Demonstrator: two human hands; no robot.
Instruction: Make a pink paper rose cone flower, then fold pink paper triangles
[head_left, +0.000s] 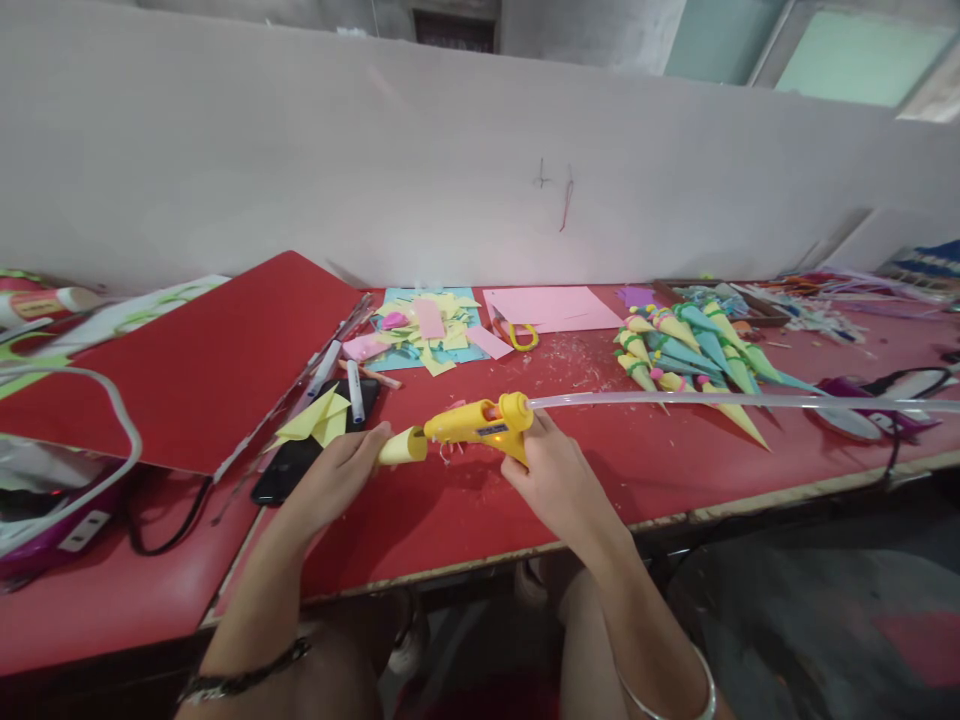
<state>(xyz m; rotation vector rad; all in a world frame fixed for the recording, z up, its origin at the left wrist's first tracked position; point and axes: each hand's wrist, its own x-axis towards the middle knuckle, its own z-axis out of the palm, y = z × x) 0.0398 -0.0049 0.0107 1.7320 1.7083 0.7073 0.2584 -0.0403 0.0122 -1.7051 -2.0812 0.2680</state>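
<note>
My right hand is closed round the handle of a yellow hot glue gun. A long translucent glue stick runs out of its back end toward the right. The gun's nozzle points left, at the open end of a small rolled tube of pale yellow paper. My left hand pinches that tube from the left. Whether the nozzle touches the paper I cannot tell. Just beyond my left hand, folded yellow paper pieces lie on a black phone, with a marker beside them.
Yellow and pink paper scraps are heaped at the back, near yellow-handled scissors and a pink sheet. Several green, blue and yellow paper cones are piled at right. A large red board leans at left. A white wall stands behind.
</note>
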